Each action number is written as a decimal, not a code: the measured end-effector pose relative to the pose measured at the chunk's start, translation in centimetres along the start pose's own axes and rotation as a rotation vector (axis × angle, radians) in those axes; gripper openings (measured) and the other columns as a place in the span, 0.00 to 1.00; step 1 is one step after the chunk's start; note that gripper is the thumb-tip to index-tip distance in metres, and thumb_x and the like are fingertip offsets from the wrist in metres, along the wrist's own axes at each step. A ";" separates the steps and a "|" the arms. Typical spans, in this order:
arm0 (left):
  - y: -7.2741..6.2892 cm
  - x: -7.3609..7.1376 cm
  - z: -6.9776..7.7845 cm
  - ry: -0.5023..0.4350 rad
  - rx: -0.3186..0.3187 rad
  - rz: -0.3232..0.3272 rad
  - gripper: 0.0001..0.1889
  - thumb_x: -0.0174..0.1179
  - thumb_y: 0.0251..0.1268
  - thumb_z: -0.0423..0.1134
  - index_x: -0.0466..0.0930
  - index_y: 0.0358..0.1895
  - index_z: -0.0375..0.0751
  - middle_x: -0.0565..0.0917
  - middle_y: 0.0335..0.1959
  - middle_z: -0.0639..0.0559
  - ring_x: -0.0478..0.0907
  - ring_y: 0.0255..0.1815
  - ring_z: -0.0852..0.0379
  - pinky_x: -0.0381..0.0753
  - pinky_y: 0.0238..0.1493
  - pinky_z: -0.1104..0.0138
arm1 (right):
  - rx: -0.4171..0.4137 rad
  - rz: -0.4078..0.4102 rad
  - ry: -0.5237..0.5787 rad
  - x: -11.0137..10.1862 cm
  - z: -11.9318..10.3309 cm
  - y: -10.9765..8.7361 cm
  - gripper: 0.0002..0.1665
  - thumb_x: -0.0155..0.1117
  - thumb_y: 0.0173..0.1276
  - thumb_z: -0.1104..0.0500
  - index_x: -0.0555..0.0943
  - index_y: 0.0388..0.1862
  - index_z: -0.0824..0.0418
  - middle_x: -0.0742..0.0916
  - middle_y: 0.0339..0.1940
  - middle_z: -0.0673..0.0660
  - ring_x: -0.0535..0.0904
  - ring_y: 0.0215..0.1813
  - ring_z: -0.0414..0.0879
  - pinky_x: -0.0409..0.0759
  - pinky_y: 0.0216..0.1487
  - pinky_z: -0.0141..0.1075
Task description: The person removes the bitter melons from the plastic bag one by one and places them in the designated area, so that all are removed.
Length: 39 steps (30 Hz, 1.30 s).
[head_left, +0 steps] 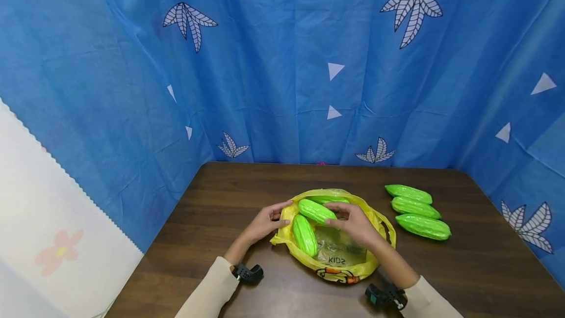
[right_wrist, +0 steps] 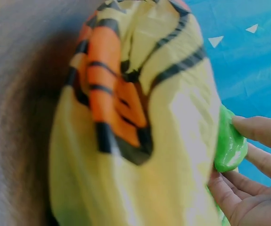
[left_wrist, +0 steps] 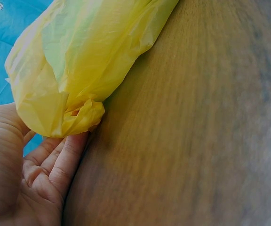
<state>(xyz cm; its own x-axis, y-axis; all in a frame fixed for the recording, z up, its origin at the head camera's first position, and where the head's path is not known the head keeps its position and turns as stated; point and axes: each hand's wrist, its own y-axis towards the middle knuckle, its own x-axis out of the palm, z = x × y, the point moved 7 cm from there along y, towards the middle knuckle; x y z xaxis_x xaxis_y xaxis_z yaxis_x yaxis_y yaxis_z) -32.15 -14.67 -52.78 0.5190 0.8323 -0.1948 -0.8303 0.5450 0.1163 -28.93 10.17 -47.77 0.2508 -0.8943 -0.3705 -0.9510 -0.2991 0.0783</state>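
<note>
A yellow plastic bag (head_left: 304,259) lies on the table with its mouth spread wide. My left hand (head_left: 265,222) grips the bag's left edge; in the left wrist view the fingers (left_wrist: 72,155) are behind the yellow film. Between the thumb and fingers of my right hand (head_left: 355,225) is a bright green gourd (head_left: 315,211), held over the bag's opening. The right wrist view shows the end of that gourd (right_wrist: 230,146) beside the bag's printed side. Two more gourds lie inside the bag, one at the left (head_left: 304,235) and another, partly covered, at the back (head_left: 328,199).
To the right of the bag, three green gourds (head_left: 416,206) lie side by side on the brown wooden table (head_left: 238,180). A yellow bag handle (head_left: 390,227) loops out at the bag's right side. Blue patterned curtain (head_left: 282,87) hangs behind the table and at its sides.
</note>
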 end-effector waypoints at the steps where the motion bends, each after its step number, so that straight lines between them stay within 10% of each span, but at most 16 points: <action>1: 0.0 0.0 0.0 -0.001 0.001 0.001 0.31 0.61 0.73 0.31 0.65 0.77 0.38 0.76 0.67 0.33 0.82 0.57 0.45 0.86 0.50 0.62 | -0.005 0.003 0.002 -0.2 -0.1 0.0 0.28 0.72 0.68 0.56 0.80 0.66 0.60 0.82 0.64 0.63 0.80 0.59 0.58 0.83 0.54 0.49; 28: 0.1 -0.1 -0.2 0.009 0.006 -0.003 0.31 0.61 0.73 0.30 0.64 0.77 0.37 0.75 0.68 0.33 0.82 0.57 0.46 0.86 0.49 0.63 | 0.025 0.052 0.019 -2.9 -0.4 0.2 0.26 0.74 0.66 0.50 0.84 0.62 0.56 0.82 0.65 0.60 0.80 0.60 0.57 0.84 0.53 0.44; 39: 0.0 0.0 -0.2 0.014 0.002 0.003 0.31 0.61 0.73 0.31 0.64 0.77 0.38 0.74 0.68 0.33 0.82 0.58 0.45 0.86 0.50 0.62 | 0.017 0.030 0.100 -3.6 -0.7 -0.1 0.29 0.71 0.69 0.51 0.80 0.67 0.59 0.81 0.66 0.63 0.84 0.53 0.60 0.79 0.59 0.59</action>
<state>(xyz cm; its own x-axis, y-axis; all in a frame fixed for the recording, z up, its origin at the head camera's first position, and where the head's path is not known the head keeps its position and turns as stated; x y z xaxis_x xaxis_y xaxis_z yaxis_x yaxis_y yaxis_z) -32.22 -14.71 -53.00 0.5135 0.8325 -0.2078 -0.8315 0.5426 0.1190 -29.64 13.16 -45.75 0.2386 -0.9317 -0.2738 -0.9610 -0.2671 0.0715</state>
